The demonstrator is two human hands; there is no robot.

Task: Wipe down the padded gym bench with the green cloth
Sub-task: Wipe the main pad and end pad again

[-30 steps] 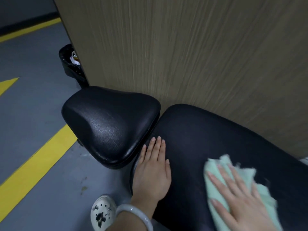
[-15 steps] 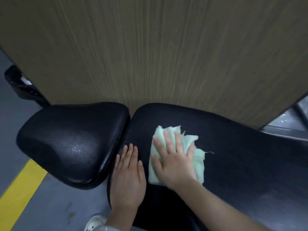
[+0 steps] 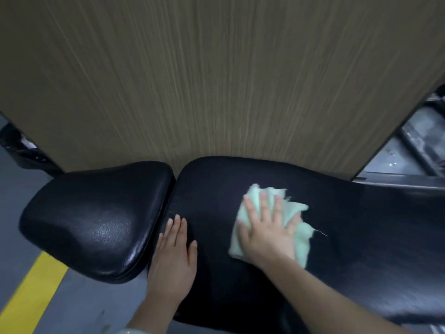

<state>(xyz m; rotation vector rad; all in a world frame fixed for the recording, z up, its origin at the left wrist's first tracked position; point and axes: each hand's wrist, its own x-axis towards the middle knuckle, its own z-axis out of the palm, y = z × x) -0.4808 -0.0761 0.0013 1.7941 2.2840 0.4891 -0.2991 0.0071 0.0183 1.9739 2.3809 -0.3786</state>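
The black padded bench has two cushions: a long back pad [image 3: 361, 232] on the right and a smaller seat pad [image 3: 96, 220] on the left, split by a narrow gap. A pale green cloth [image 3: 298, 227] lies on the long pad near its left end. My right hand [image 3: 267, 227] presses flat on the cloth with fingers spread and straight. Beside the gap, my left hand [image 3: 174, 254] rests flat on the long pad's left edge, fingers straight and together.
A wood-grain panel [image 3: 216, 80] rises directly behind the bench. Grey floor with a yellow line [image 3: 31, 292] lies at the lower left. A black bin [image 3: 16, 148] stands at the far left, and grey metal frame parts [image 3: 409, 150] show at the right.
My right hand has slid the cloth to the right along the long pad, away from my left hand. The left hand has stayed by the gap.
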